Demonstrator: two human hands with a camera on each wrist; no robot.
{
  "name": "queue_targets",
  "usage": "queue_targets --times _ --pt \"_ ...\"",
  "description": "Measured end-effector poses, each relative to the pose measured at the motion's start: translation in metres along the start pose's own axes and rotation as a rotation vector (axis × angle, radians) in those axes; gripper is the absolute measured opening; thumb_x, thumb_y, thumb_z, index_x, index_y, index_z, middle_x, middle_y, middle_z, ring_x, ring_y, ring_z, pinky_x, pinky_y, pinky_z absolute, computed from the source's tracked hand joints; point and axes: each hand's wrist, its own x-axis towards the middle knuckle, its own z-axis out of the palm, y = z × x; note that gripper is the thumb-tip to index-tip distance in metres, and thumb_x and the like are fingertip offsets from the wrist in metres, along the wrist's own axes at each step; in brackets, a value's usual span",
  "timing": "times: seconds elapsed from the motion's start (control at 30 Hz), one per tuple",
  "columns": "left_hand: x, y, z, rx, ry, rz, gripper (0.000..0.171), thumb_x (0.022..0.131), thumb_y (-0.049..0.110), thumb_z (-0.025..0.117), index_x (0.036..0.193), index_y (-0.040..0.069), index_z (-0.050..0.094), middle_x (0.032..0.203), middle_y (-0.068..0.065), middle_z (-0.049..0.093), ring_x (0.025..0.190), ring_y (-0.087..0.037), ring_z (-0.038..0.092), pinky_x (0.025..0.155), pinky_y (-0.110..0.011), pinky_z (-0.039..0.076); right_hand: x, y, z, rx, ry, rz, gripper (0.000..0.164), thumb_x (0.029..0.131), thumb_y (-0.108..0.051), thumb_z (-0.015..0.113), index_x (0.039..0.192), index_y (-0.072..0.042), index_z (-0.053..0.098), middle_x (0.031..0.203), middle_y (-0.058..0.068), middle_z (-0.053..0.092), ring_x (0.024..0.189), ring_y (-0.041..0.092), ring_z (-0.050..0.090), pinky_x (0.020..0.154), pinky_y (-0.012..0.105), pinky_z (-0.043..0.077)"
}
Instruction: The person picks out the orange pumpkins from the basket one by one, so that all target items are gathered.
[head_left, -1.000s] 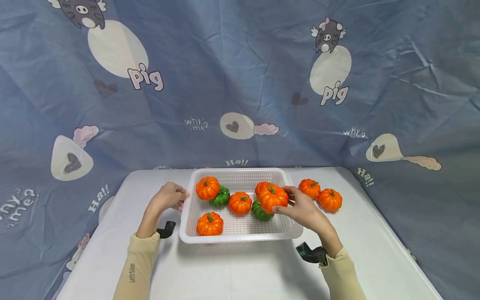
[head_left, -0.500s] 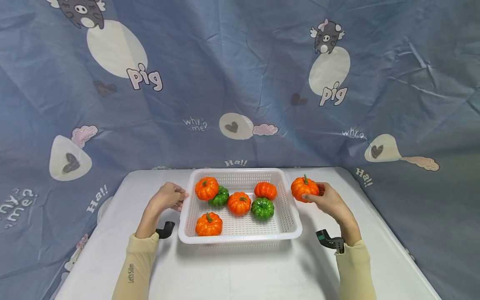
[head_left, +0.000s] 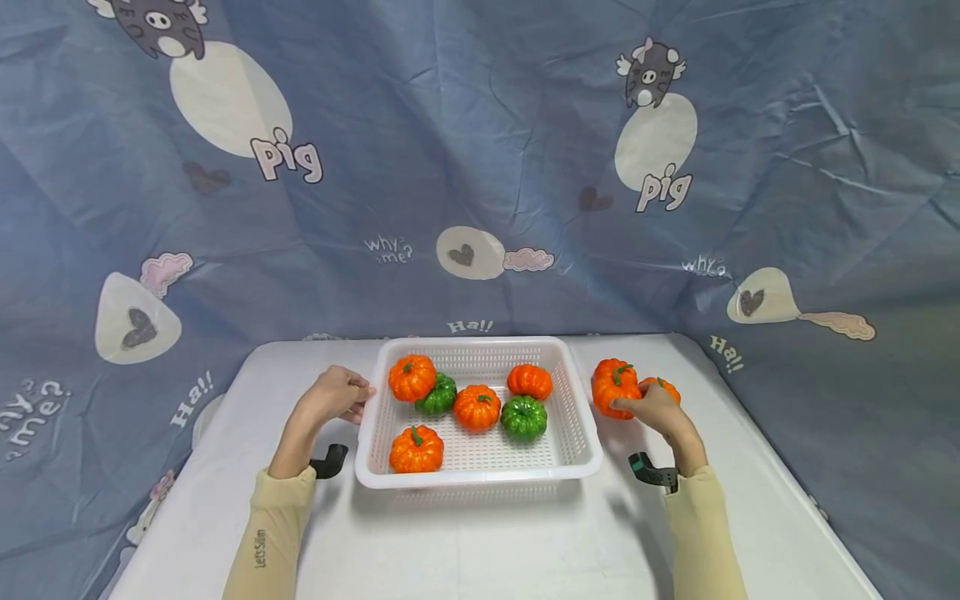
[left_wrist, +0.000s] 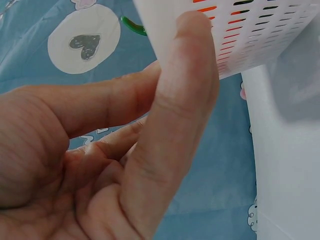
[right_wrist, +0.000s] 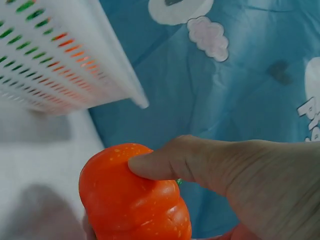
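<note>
In the head view my right hand (head_left: 660, 412) grips an orange mini pumpkin (head_left: 615, 398) on the table, right of a white basket (head_left: 480, 477). The right wrist view has my thumb pressed on that pumpkin's (right_wrist: 130, 200) side; my other fingers are mostly hidden. Right behind it sits another orange pumpkin (head_left: 611, 367), and a further one (head_left: 666, 385) is partly covered by my hand. My left hand (head_left: 333, 394) holds the basket's left rim; the left wrist view has its fingers at the perforated wall (left_wrist: 240, 35).
Inside the basket lie several orange pumpkins (head_left: 477, 407) and two green ones, one (head_left: 437, 394) at the back left and one (head_left: 524, 418) at the right. A white table (head_left: 480, 542) carries it all. A blue printed cloth (head_left: 480, 167) hangs behind.
My right hand has carried the orange pumpkin out from above the basket, rightward, and lowered it beside the other two on the table. My left hand has stayed at the rim.
</note>
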Motion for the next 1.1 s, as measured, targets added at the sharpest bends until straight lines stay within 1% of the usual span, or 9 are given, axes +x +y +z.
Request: queue_targets --times 0.1,0.13,0.17,0.23,0.37,0.5,0.7,0.97,1.1 --pt "-0.001 0.001 0.0 0.0 0.0 -0.001 0.037 0.097 0.01 0.056 0.124 -0.015 0.054 0.086 -0.018 0.066 0.061 -0.013 0.066 0.064 -0.033 0.061 0.004 0.005 0.003 0.0 -0.007 0.017 0.075 0.084 -0.03 0.068 0.132 0.018 0.036 0.131 0.033 0.046 0.118 0.04 0.047 0.1 0.052 0.044" --pt "-0.001 0.001 -0.001 0.0 0.0 0.0 0.037 0.097 0.01 0.056 0.124 -0.015 0.053 0.086 -0.018 0.067 0.061 -0.013 0.066 0.065 -0.034 0.061 0.005 0.006 0.005 -0.008 -0.008 0.019 0.078 0.084 -0.03 0.068 0.133 0.019 0.034 0.135 0.035 0.043 0.121 0.042 0.045 0.102 0.054 0.043" --pt "-0.001 0.001 -0.001 0.0 0.0 -0.001 0.037 0.097 0.01 0.056 0.124 -0.015 0.053 0.087 -0.019 0.067 0.061 -0.012 0.066 0.065 -0.034 0.061 0.007 0.007 0.006 -0.013 -0.007 0.025 0.078 0.084 -0.03 0.069 0.133 0.019 0.035 0.134 0.035 0.043 0.12 0.042 0.045 0.101 0.055 0.042" --pt "-0.001 0.002 -0.001 0.0 -0.001 -0.002 0.038 0.097 0.01 0.056 0.125 -0.015 0.053 0.087 -0.019 0.067 0.061 -0.012 0.066 0.065 -0.033 0.061 0.01 0.009 0.009 -0.016 -0.004 0.036 0.073 0.083 -0.029 0.07 0.129 0.017 0.038 0.126 0.033 0.046 0.114 0.04 0.046 0.097 0.051 0.043" --pt "-0.002 0.001 0.0 0.003 0.002 0.004 0.037 0.097 0.01 0.056 0.124 -0.016 0.053 0.087 -0.019 0.067 0.061 -0.012 0.066 0.062 -0.032 0.061 0.015 0.014 0.015 -0.067 0.024 0.026 0.067 0.083 -0.028 0.071 0.122 0.018 0.043 0.117 0.031 0.051 0.107 0.04 0.05 0.092 0.05 0.045" --pt "-0.001 0.002 0.0 0.008 0.007 0.003 0.037 0.097 0.01 0.056 0.124 -0.016 0.053 0.088 -0.019 0.067 0.061 -0.012 0.066 0.062 -0.031 0.061 0.015 0.015 0.017 -0.097 0.05 0.034 0.077 0.084 -0.031 0.07 0.129 0.021 0.038 0.13 0.038 0.046 0.116 0.047 0.049 0.1 0.058 0.042" --pt "-0.001 0.004 -0.001 0.009 0.003 -0.001 0.039 0.097 0.01 0.057 0.126 -0.016 0.052 0.091 -0.022 0.067 0.063 -0.013 0.066 0.062 -0.031 0.061 0.017 0.018 0.018 -0.067 0.059 0.085 0.084 0.085 -0.03 0.068 0.136 0.023 0.028 0.14 0.041 0.035 0.125 0.05 0.042 0.106 0.059 0.038" --pt "-0.001 0.002 -0.001 0.001 -0.002 0.001 0.038 0.097 0.01 0.056 0.125 -0.016 0.052 0.089 -0.02 0.067 0.062 -0.013 0.067 0.063 -0.031 0.061 0.022 0.024 0.022 -0.067 0.097 0.071 0.076 0.085 -0.029 0.069 0.131 0.021 0.036 0.134 0.039 0.043 0.119 0.047 0.047 0.103 0.057 0.041" --pt "-0.002 0.001 0.0 -0.002 -0.003 0.004 0.038 0.097 0.01 0.056 0.125 -0.016 0.053 0.088 -0.02 0.066 0.061 -0.013 0.066 0.063 -0.031 0.061 0.022 0.025 0.023 -0.061 0.094 0.071 0.077 0.085 -0.03 0.069 0.133 0.02 0.035 0.135 0.038 0.041 0.121 0.046 0.046 0.104 0.058 0.04"
